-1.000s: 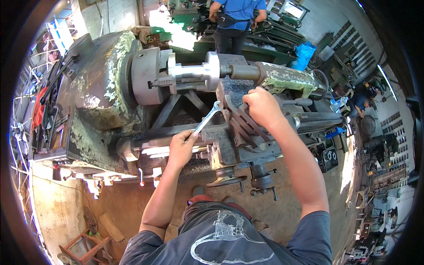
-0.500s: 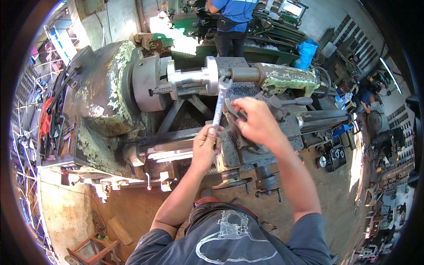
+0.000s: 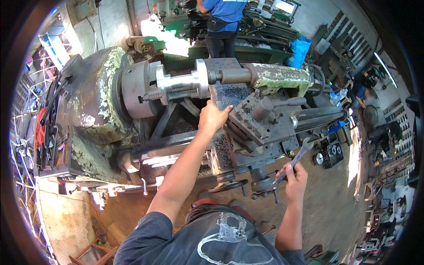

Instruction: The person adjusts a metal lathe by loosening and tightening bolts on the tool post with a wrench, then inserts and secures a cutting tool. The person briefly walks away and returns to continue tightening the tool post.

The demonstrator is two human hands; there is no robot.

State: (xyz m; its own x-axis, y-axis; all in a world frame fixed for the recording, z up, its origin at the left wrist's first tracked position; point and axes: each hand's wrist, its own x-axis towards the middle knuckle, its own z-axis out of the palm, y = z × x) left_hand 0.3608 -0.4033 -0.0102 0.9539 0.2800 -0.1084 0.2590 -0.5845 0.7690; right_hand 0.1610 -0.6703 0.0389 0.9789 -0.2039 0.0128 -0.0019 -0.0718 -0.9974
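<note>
My left hand (image 3: 213, 117) is closed around the end of a cutting tool (image 3: 219, 105) at the left side of the lathe's square tool post (image 3: 260, 126). Its fingers hide most of that tool. Low on the right, my right hand (image 3: 295, 180) grips a combination wrench (image 3: 298, 158), whose open jaw points up and to the right, in front of the carriage. Beyond my left hand, a shiny flanged metal workpiece (image 3: 181, 82) sits between the chuck (image 3: 139, 89) and the tailstock centre (image 3: 214, 77).
The worn headstock (image 3: 95, 92) fills the left side. A tailstock (image 3: 280, 77) and a clamping lever (image 3: 289, 102) stand right of centre. Handwheels (image 3: 227, 186) project toward me. A person in blue (image 3: 225, 15) stands behind the lathe, and a black case (image 3: 331, 152) lies right.
The wrench has passed from my left hand to my right, which has moved down and right with it. My left hand has gone up to the cutting tool. The view has shifted slightly.
</note>
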